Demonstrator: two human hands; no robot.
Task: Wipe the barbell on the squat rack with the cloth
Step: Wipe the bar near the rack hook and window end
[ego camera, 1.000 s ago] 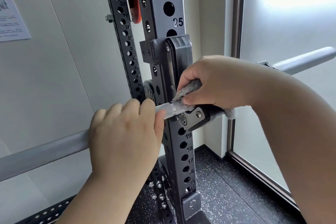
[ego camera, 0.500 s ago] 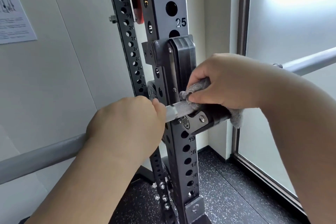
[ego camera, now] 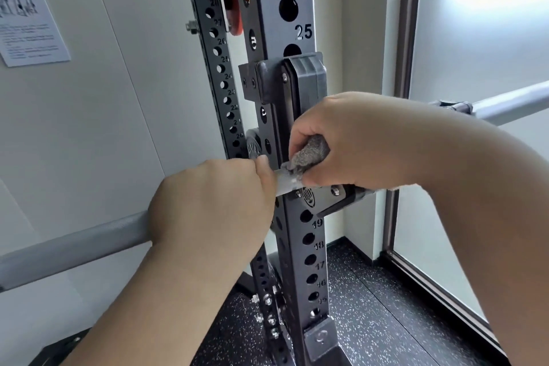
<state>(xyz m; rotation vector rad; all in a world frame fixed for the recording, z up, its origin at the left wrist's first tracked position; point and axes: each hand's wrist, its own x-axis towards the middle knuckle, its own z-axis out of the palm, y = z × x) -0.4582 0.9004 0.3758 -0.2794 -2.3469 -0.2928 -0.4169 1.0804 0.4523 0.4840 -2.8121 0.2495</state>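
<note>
Grey cloth (ego camera: 309, 153) (R hand (ego camera: 356, 140)) on barbell (ego camera: 74, 244), nearer L hand (ego camera: 214, 205)

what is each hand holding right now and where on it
The left hand grips the barbell shaft just left of the rack upright. The right hand pinches the bunched grey cloth against the bar at the hook.

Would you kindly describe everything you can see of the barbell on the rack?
The barbell is a grey, matte metal bar slanting from lower left up to the right. It rests in the black hook on the rack's upright. The left hand grips it just left of the upright. The right hand holds a grey cloth against it at the hook. A short paler stretch shows between the hands, and its far end shows beyond the right arm.
</note>
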